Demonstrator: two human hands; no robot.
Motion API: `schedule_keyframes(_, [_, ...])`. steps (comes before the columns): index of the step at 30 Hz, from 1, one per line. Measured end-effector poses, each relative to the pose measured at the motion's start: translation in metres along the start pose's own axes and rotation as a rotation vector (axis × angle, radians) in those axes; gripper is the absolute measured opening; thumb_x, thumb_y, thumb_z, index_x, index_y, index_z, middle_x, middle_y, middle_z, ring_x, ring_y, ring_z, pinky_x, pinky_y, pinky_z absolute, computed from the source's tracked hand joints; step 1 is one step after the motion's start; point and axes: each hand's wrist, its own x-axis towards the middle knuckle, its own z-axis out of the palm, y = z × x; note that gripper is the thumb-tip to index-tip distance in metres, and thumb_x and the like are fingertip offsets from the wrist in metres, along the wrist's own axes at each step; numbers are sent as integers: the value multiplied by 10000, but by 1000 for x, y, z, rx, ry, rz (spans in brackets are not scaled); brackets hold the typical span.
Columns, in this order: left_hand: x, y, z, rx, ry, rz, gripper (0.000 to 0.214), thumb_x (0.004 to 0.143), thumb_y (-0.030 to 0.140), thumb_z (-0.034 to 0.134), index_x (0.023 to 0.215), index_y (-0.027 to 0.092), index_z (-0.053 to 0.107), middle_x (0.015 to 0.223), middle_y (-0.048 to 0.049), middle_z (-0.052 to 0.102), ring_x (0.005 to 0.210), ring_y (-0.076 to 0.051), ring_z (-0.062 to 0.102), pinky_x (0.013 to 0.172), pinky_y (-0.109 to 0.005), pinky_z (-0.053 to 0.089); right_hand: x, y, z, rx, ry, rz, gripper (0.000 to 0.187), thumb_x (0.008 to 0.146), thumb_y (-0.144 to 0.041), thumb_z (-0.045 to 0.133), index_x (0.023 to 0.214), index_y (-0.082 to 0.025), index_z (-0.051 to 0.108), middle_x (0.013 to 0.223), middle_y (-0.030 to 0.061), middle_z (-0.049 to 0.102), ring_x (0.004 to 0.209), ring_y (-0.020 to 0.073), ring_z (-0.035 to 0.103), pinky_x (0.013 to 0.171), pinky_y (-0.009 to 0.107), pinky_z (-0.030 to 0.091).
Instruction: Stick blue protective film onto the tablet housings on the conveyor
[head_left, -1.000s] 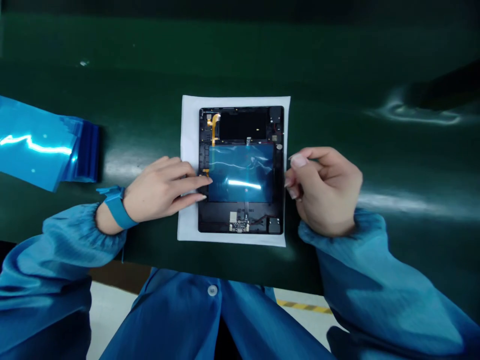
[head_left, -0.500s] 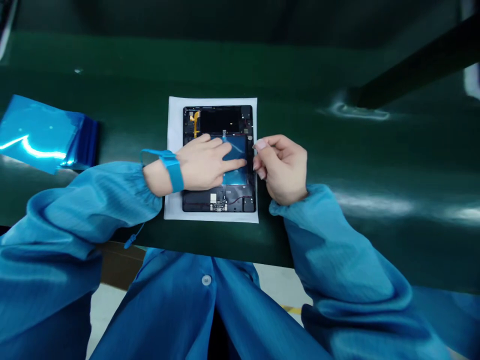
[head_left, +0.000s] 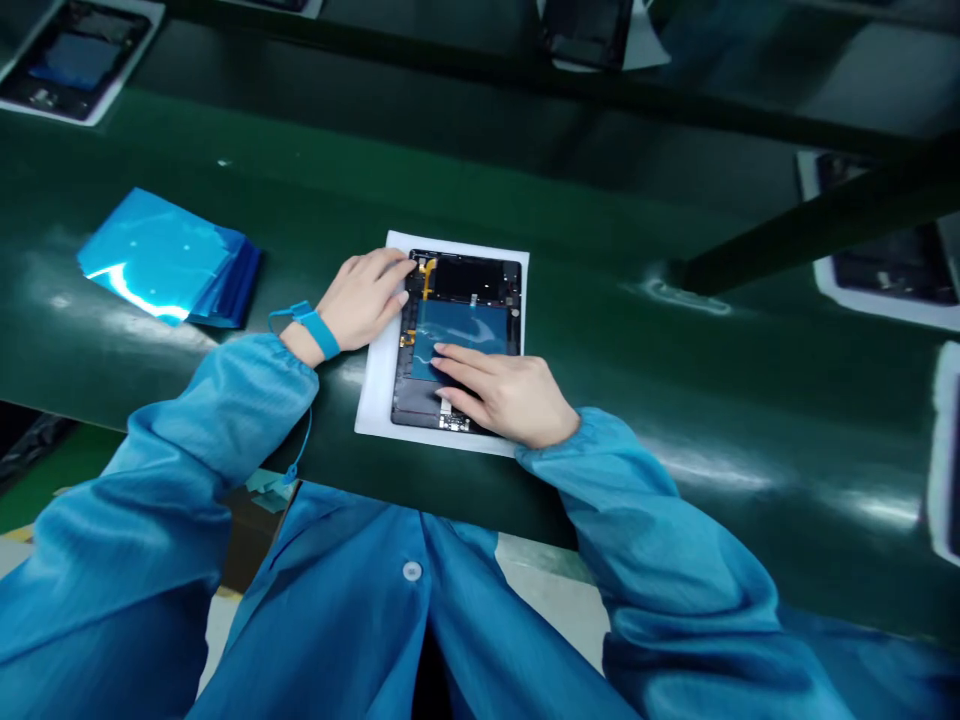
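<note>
An opened black tablet [head_left: 480, 282] lies on a white sheet [head_left: 375, 390] on the green belt [head_left: 637, 400]. A blue film [head_left: 469, 330] covers its middle. My right hand [head_left: 504, 393] lies flat on the tablet's lower part, fingers stretched leftward over the film. My left hand [head_left: 365, 296], with a blue wrist strap [head_left: 319, 330], rests on the sheet at the tablet's upper left corner, fingers extended and touching its edge. Neither hand holds anything.
A stack of blue films [head_left: 169, 260] lies left on the belt. More opened tablets on white sheets sit at the far left top [head_left: 71, 60], top middle [head_left: 592, 35] and right [head_left: 885, 265]. A dark bar [head_left: 795, 230] crosses at right.
My right hand went from a pinch at the tablet's right edge to lying flat on the film. My left hand left the film for the upper left corner. The view has pulled back.
</note>
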Motion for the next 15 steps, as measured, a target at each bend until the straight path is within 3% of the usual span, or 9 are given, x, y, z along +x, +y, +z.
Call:
schedule_keyframes(3, [-1,0,8,5,-9,7,526,1038,346,361,1498,128,492,1525,-175,518,1422,-321,473,1188,-522,358,16,3,2,-138,-131,-22,516,1066,-516,436,1396,-198,674,1459,60,647,959,221,779,737,335,591])
schedule_keyframes(9, [0,4,10,-11,-3,8,530,1051,372,348,1502,126,482,1541,-178,504,1441,-324,460,1215,-545,321,45,19,1,-226,-189,81,580,1072,-524,387,1497,-180,582,1537,74,575,1081,271,749,740,375,582])
schedule_keyframes(15, [-1,6,13,-15,6,0,532,1048,366,380,1505,111,477,1560,-184,490,1458,-333,451,1233,-539,303,25,-7,-1,-143,-185,-36,585,1047,-564,452,1390,-144,673,1452,104,647,1027,241,766,804,338,589])
